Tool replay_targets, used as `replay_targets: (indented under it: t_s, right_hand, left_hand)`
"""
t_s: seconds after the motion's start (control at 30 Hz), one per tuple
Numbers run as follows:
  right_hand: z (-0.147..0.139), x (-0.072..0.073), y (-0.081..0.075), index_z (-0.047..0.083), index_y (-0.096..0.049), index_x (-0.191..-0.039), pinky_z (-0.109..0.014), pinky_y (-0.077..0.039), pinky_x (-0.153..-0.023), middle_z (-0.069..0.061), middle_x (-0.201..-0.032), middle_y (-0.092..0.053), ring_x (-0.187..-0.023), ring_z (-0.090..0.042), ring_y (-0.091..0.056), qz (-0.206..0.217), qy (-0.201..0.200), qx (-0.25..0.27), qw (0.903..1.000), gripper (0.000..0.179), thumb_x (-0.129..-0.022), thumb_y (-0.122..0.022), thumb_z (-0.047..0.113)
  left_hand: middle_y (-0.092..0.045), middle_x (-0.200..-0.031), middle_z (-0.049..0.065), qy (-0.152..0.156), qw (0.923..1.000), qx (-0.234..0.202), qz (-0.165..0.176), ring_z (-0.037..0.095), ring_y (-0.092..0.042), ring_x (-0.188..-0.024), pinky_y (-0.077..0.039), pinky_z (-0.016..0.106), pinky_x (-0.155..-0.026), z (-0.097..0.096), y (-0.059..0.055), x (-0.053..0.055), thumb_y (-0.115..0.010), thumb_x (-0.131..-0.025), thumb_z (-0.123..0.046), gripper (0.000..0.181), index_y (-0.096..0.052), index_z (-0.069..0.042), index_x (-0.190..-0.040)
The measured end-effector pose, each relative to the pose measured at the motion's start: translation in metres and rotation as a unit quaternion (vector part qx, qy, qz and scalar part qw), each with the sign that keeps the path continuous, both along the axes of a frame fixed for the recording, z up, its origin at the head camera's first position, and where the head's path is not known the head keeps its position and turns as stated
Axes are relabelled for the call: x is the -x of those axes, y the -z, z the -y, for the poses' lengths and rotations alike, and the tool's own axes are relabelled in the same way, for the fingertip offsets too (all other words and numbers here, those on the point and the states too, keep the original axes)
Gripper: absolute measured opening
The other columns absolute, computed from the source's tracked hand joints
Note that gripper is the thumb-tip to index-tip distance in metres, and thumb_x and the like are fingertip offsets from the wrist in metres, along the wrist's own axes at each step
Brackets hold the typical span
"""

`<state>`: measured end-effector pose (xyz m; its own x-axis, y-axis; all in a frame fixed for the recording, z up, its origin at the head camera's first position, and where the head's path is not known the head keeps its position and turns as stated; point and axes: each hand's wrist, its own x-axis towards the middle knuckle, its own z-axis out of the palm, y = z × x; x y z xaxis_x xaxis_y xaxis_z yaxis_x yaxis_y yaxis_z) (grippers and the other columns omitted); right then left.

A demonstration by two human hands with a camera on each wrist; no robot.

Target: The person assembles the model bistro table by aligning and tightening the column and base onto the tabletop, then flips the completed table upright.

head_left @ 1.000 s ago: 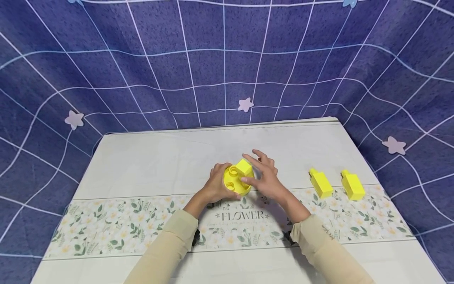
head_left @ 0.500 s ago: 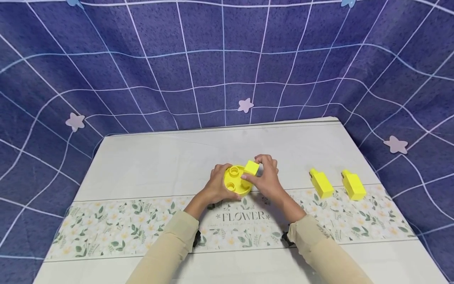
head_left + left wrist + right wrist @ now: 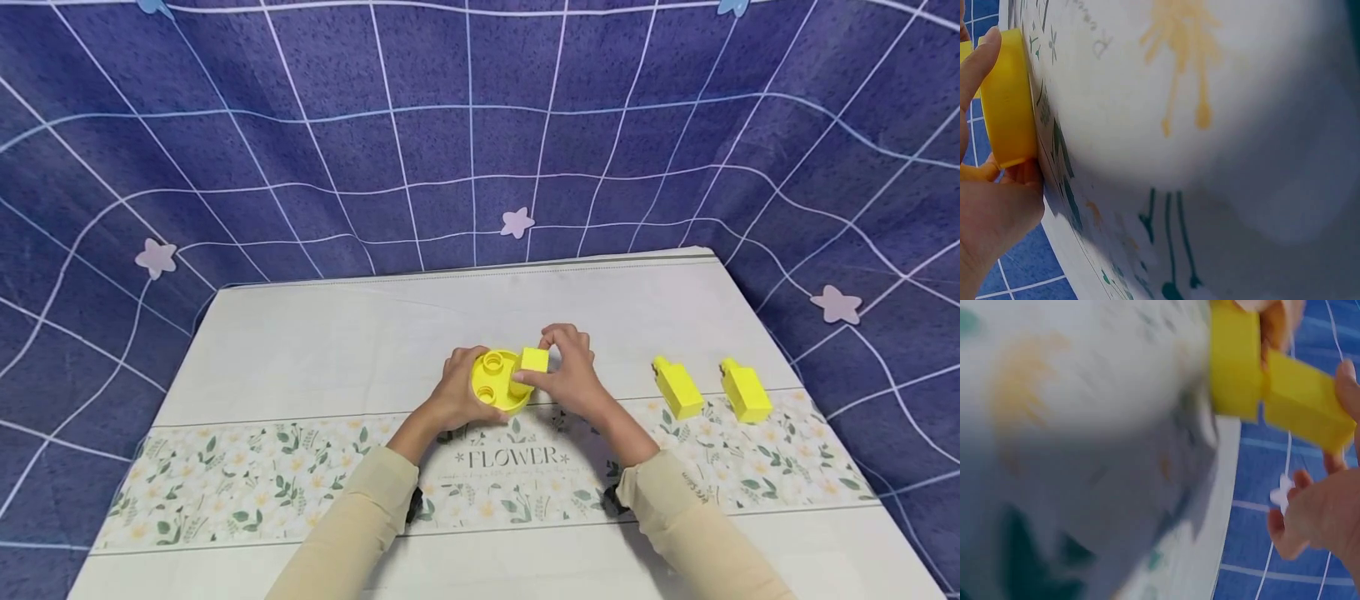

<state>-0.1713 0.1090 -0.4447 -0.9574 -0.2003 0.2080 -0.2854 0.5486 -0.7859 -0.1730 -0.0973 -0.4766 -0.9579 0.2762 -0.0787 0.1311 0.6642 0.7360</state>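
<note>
A yellow round base with a raised rim lies flat on the table, two ring-shaped sockets showing inside it. My left hand grips its left side, thumb at the front; in the left wrist view the fingers bracket its yellow side wall. A yellow square leg-like block stands at the right part of the base, leaning a little right. My right hand pinches the block near its top between thumb and fingers. In the right wrist view the block meets the base at a tilt; its lower end is hidden.
Two more yellow blocks, a nearer one and a farther one, lie on the right of the table, each with a narrow round end. A white cloth with a floral band covers the table. A blue curtain hangs behind.
My right fingers, spread out a second ago, now curl around the block. The block's top has shifted right and its square face has turned. My left hand and the base stay in place.
</note>
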Motion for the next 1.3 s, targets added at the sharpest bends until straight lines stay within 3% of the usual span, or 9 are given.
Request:
replay_targets:
  t_s: [0.13,0.3,0.4,0.57,0.8,0.9,1.07,1.2,1.3]
  right_hand:
    - [0.004,-0.009,0.003,0.015,-0.039,-0.092,-0.044,-0.014,-0.085,-0.005,-0.119,-0.035,-0.103,-0.022,-0.025,-0.035,-0.019,-0.035,0.9986,0.052,-0.065,-0.073,0.044]
    - [-0.014,-0.011,-0.009,0.024,-0.043,-0.127,-0.051,-0.013,-0.088,-0.002,-0.139,-0.021,-0.118,-0.025,-0.018,-0.024,-0.115,-0.045,0.9921,0.062,-0.072,-0.071,0.032]
    - [-0.022,-0.008,-0.014,0.026,-0.048,-0.126,-0.056,-0.012,-0.090,0.004,-0.142,-0.019,-0.122,-0.025,-0.015,-0.013,-0.150,-0.034,0.9881,0.055,-0.075,-0.069,0.025]
    - [-0.015,-0.008,-0.011,0.020,-0.057,-0.104,-0.051,-0.016,-0.088,0.001,-0.134,-0.033,-0.116,-0.023,-0.022,-0.023,-0.112,-0.027,0.9931,0.043,-0.066,-0.075,0.032]
    - [0.012,-0.015,-0.003,0.015,-0.039,-0.086,-0.040,-0.018,-0.079,-0.003,-0.117,-0.038,-0.098,-0.021,-0.028,-0.073,-0.039,-0.090,0.9925,0.051,-0.069,-0.061,0.058]
    - [0.011,-0.017,-0.007,0.016,-0.044,-0.099,-0.042,-0.017,-0.082,-0.005,-0.125,-0.033,-0.103,-0.022,-0.027,-0.061,-0.056,-0.097,0.9919,0.050,-0.073,-0.058,0.057]
    - [-0.004,-0.012,-0.018,0.026,-0.046,-0.126,-0.051,-0.013,-0.089,0.001,-0.142,-0.017,-0.118,-0.024,-0.018,-0.025,-0.141,-0.062,0.9877,0.049,-0.081,-0.060,0.036]
    - [-0.011,-0.007,-0.019,0.024,-0.053,-0.121,-0.054,-0.011,-0.089,0.005,-0.143,-0.017,-0.121,-0.024,-0.015,-0.009,-0.179,-0.039,0.9831,0.040,-0.081,-0.061,0.023]
    - [-0.007,-0.007,-0.016,0.022,-0.055,-0.113,-0.052,-0.013,-0.089,0.003,-0.140,-0.024,-0.118,-0.023,-0.018,-0.007,-0.156,-0.024,0.9874,0.035,-0.079,-0.064,0.024]
  left_hand:
    - [-0.033,-0.119,-0.003,0.002,1.0000,-0.001,-0.002,0.013,-0.030,-0.101,-0.035,0.033,-0.087,0.000,0.000,0.000,-0.085,-0.042,-0.040,0.108,-0.030,-0.024,-0.134]
    - [-0.033,-0.119,-0.003,0.007,0.9999,-0.006,-0.005,0.013,-0.030,-0.101,-0.036,0.035,-0.086,0.001,0.001,0.001,-0.086,-0.042,-0.040,0.108,-0.030,-0.023,-0.134]
    - [-0.033,-0.119,-0.004,0.005,1.0000,-0.006,-0.006,0.012,-0.030,-0.101,-0.035,0.035,-0.087,0.002,0.000,0.001,-0.086,-0.042,-0.039,0.108,-0.031,-0.024,-0.133]
    - [-0.034,-0.119,-0.004,0.003,1.0000,-0.005,-0.003,0.012,-0.030,-0.102,-0.035,0.035,-0.088,0.002,-0.001,0.000,-0.086,-0.042,-0.039,0.108,-0.031,-0.024,-0.133]
    - [-0.032,-0.119,-0.004,0.003,1.0000,0.004,0.001,0.012,-0.030,-0.101,-0.036,0.034,-0.087,0.000,0.000,0.000,-0.085,-0.042,-0.041,0.108,-0.030,-0.025,-0.133]
    - [-0.032,-0.120,-0.004,0.007,1.0000,0.006,0.002,0.012,-0.030,-0.102,-0.036,0.034,-0.087,-0.001,0.000,0.000,-0.085,-0.042,-0.041,0.108,-0.029,-0.025,-0.134]
    - [-0.033,-0.120,-0.003,0.008,1.0000,-0.001,-0.004,0.013,-0.030,-0.103,-0.036,0.036,-0.087,0.001,-0.001,0.000,-0.086,-0.042,-0.039,0.108,-0.029,-0.024,-0.133]
    - [-0.033,-0.120,-0.003,0.008,0.9999,-0.004,-0.009,0.013,-0.029,-0.103,-0.035,0.036,-0.087,0.001,0.000,0.001,-0.086,-0.042,-0.039,0.107,-0.031,-0.024,-0.132]
    - [-0.033,-0.120,-0.003,0.008,0.9999,-0.003,-0.007,0.013,-0.029,-0.103,-0.036,0.035,-0.087,0.000,0.000,0.001,-0.086,-0.042,-0.040,0.107,-0.031,-0.024,-0.132]
